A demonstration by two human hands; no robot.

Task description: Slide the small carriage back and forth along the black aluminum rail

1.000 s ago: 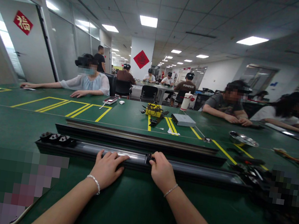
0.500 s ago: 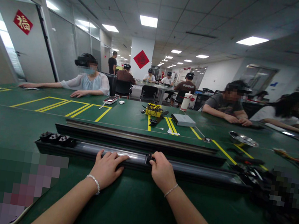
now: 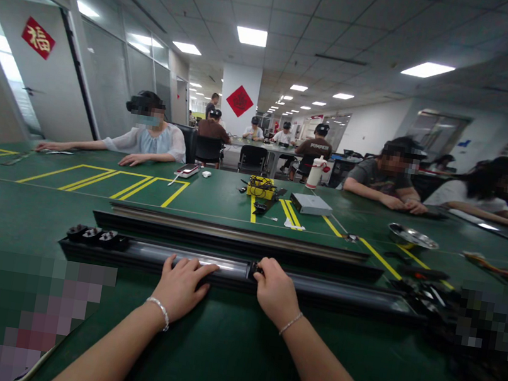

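A long black channel-shaped profile (image 3: 344, 292) with a shiny inner face lies crosswise on the green table before me. My left hand (image 3: 179, 287) rests on its near edge, left of the middle, fingers spread and holding nothing. Just right of the middle, my right hand (image 3: 275, 292) is closed, thumb and fingers pinching a small black part (image 3: 252, 270) seated in the channel. The hand hides much of that part. Several small black pieces with silvery tops (image 3: 92, 234) sit in a row at the profile's left end.
Behind lies another long black profile (image 3: 236, 244). A dark heap of parts (image 3: 473, 350) is at the right end. Farther off are a metal bowl (image 3: 413, 236), a grey box (image 3: 312, 204), a yellow-framed device (image 3: 261, 187) and a white bottle (image 3: 316, 173). People sit across the table.
My hands and the profile stay in place. Across the table at left, a co-worker's outstretched arm has shifted slightly. A standing person in the background has moved right.
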